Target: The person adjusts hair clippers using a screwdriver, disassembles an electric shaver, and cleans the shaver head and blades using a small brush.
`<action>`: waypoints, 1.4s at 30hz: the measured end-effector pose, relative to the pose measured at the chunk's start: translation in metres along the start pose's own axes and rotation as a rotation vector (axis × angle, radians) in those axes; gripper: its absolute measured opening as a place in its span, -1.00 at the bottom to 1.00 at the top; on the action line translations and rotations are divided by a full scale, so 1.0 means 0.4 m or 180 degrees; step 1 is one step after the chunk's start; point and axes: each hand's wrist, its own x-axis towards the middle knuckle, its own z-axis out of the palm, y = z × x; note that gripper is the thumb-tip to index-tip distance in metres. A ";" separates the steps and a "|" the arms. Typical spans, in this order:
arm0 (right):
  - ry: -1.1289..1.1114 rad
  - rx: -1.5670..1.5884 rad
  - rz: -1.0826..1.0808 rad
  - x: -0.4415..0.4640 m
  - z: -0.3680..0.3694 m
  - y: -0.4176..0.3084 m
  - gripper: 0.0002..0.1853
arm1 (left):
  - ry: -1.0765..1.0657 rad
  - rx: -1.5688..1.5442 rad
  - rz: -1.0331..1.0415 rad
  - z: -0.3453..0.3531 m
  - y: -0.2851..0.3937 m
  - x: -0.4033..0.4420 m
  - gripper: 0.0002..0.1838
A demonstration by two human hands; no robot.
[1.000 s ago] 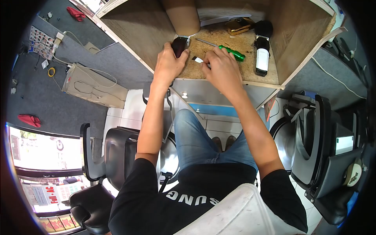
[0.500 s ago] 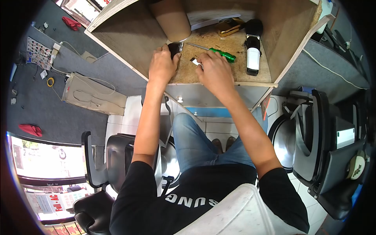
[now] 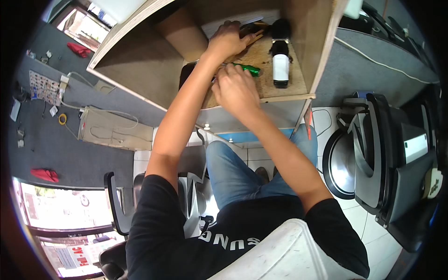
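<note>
- Currently, both bare hands are inside an open wooden shelf (image 3: 266, 90) in front of a seated person wearing blue jeans (image 3: 233, 172).
- The left hand (image 3: 226, 41) reaches deep toward the back, its fingers bent at a gold-coloured tool (image 3: 255, 37); whether they grip it cannot be told.
- The right hand (image 3: 237, 87) is nearer the front edge, fingers curled downward; what, if anything, it pinches is hidden.
- Just beyond the right fingers lies a green screwdriver handle (image 3: 252, 71), partly covered by them.
- To the right, a white-and-black clipper (image 3: 281, 67) lies lengthwise, a dark round-headed brush (image 3: 281, 29) at its far end.
- On the left, a dark object (image 3: 186, 73) is partly hidden by the left forearm, near a brown cylinder (image 3: 184, 36).
</note>
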 end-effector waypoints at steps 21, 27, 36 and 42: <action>-0.0065 0.0023 0.0100 -0.001 0.000 -0.006 -0.74 | -0.0670 -0.0711 0.0012 0.024 -0.034 0.040 -0.10; -0.0121 0.0016 0.0091 0.002 -0.004 -0.011 -0.74 | -0.0974 -0.1228 -0.0248 -0.023 -0.038 0.012 -0.21; 0.0046 0.0298 0.0163 0.011 -0.003 -0.003 -0.75 | 0.0058 -0.4735 -0.1062 -0.118 -0.037 -0.269 -0.42; 0.0678 0.1658 0.0924 0.030 -0.031 -0.004 -0.78 | 0.1379 -0.3321 -0.0620 -0.114 -0.013 -0.410 -0.37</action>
